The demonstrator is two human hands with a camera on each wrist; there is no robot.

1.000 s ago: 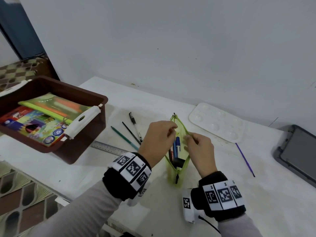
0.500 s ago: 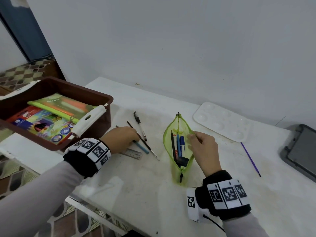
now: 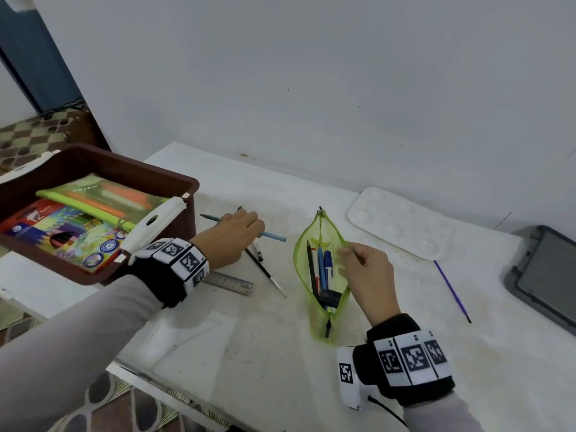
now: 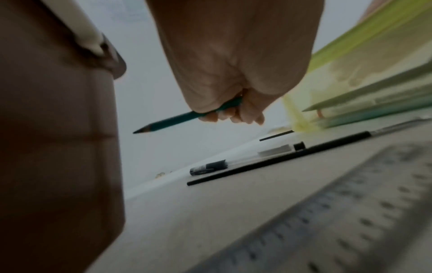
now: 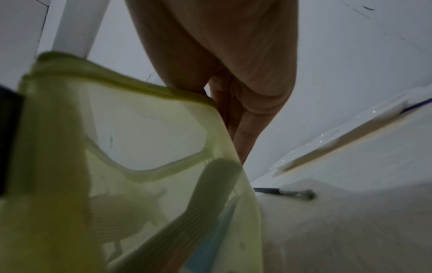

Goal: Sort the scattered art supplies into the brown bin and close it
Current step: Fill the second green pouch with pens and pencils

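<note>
My left hand [image 3: 240, 229] grips a teal pencil [image 3: 274, 236] a little above the table, its point [image 4: 142, 130] aimed toward the brown bin [image 3: 187, 182]. The right hand [image 3: 358, 260] pinches the right edge of an open green mesh pouch [image 3: 321, 330], which holds several pens and a black block. The bin stands open at the left with a coloured-pencil box [image 3: 62, 235] and a green folder [image 3: 103, 194] inside. On the table under my left hand lie a black pen [image 4: 208, 167] and a thin black brush [image 3: 265, 269].
A steel ruler [image 3: 230, 283] lies near the table's front beside my left wrist. A white paint palette [image 3: 402, 222] sits at the back right, a purple brush [image 3: 452, 289] beside it. The grey lid [image 3: 542, 275] lies at the far right edge.
My left hand let go of the pouch, went left to the loose pencils and lifted the teal pencil off the table. The right hand stayed on the pouch's edge.
</note>
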